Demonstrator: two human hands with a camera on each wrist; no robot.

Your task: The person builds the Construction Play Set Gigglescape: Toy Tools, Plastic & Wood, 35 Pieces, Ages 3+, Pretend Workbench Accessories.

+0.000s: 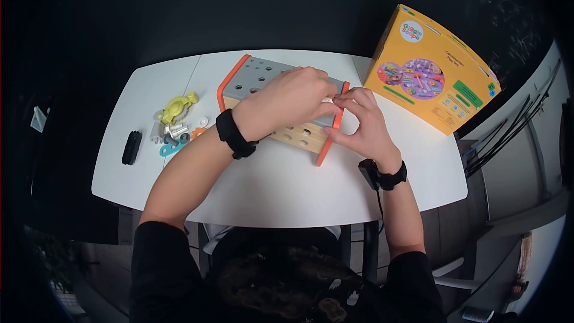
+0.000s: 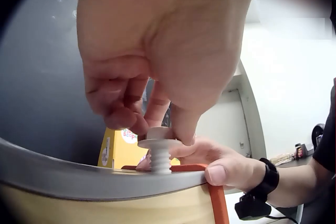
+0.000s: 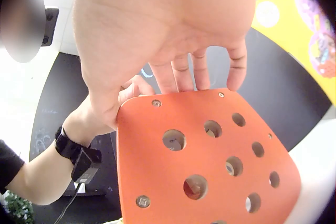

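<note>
In the left wrist view, the left hand (image 2: 163,45) pinches the head of a white ribbed screw (image 2: 160,155), which stands upright at the grey top panel (image 2: 105,182). The head view shows the left hand (image 1: 290,98) over the right part of the toy bench, hiding the screw there. The right hand (image 1: 366,122) holds the bench's orange end panel (image 1: 323,152), thumb on the near side and fingers at the top edge. In the right wrist view, that hand (image 3: 168,29) rests along the top of the orange panel (image 3: 199,119), which has several round holes.
Left of the bench lie a yellow-green toy piece (image 1: 177,106), grey and white screws, a teal strip (image 1: 171,149) and a black case (image 1: 131,148). A yellow box (image 1: 430,72) stands at the back right of the white table (image 1: 257,197).
</note>
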